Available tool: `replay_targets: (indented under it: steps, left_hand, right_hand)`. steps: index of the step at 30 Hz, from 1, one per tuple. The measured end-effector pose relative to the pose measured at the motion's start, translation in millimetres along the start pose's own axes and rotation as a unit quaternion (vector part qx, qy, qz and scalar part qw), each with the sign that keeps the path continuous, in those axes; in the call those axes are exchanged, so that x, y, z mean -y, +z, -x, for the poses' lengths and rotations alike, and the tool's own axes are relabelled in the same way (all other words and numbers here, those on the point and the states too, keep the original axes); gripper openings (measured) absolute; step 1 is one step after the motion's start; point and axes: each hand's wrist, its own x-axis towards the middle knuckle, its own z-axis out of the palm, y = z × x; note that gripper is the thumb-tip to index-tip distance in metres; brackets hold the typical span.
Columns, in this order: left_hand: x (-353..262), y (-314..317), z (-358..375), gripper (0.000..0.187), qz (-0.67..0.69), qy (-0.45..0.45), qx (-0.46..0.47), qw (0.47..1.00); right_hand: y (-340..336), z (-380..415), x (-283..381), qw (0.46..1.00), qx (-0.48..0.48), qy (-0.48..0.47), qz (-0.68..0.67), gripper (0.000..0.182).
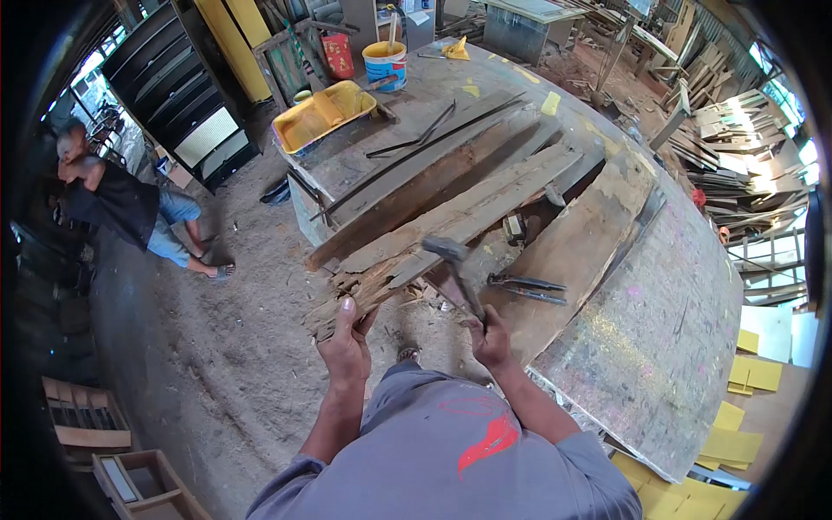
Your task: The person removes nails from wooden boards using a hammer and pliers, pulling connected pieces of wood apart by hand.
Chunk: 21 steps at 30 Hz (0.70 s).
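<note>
My left hand (345, 348) grips the splintered near end of a long weathered wooden plank (472, 206), thumb on top. That end is broken and ragged, and it juts past the table's edge. In my right hand (491, 338) is a hammer (458, 270), its handle in my closed fingers and its head just above the plank. A pair of pincers (529, 289) lies on a wide board (589, 234) to the right of the hammer. Another old board (433, 182) lies to the left of the plank.
The worktable (641, 347) has a paint-stained top. A yellow paint tray (295, 139) and a paint bucket (386, 69) stand at its far left. A person (130, 195) sits at the left. Stacked wood (737, 165) fills the far right.
</note>
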Motion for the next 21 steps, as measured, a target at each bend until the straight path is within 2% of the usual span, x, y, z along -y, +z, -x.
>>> replay_targets:
  steps: [2,5,6,9,12,15,18,21]
  left_hand:
    - [-1.5,0.2,0.2,0.044,-0.004,-0.001,0.001,1.000]
    - [-3.8,6.6,0.0,0.044,-0.009,0.008,0.001,1.000]
    - [-2.4,5.7,-1.8,0.044,-0.005,0.009,0.001,1.000]
    - [-0.8,1.8,-6.3,0.044,-0.003,0.017,0.007,1.000]
    - [0.6,1.1,0.2,0.044,-0.010,0.019,0.016,1.000]
    - [2.0,-0.6,-5.2,0.044,-0.009,0.013,0.018,1.000]
    - [1.2,-4.2,-2.1,0.044,-0.016,0.005,0.020,1.000]
    - [1.9,-8.0,-1.9,0.045,-0.023,0.012,0.025,0.999]
  right_hand:
    - [-3.4,7.7,2.3,0.997,-0.023,-0.021,-0.073,0.030]
    - [2.5,6.7,-9.8,0.998,-0.018,-0.061,-0.007,0.031]
    - [-1.9,0.1,10.9,0.996,0.030,0.028,0.081,0.030]
    - [-3.4,-0.9,5.2,0.997,0.045,0.054,0.026,0.033]
    - [-9.6,11.9,7.1,0.998,-0.016,0.046,-0.044,0.034]
    - [-3.5,3.5,-2.2,0.998,-0.009,0.015,0.057,0.030]
    - [-4.3,1.8,-7.2,0.996,-0.017,-0.017,0.091,0.029]
    - [-12.9,17.3,-2.1,0.997,-0.027,0.040,-0.058,0.030]
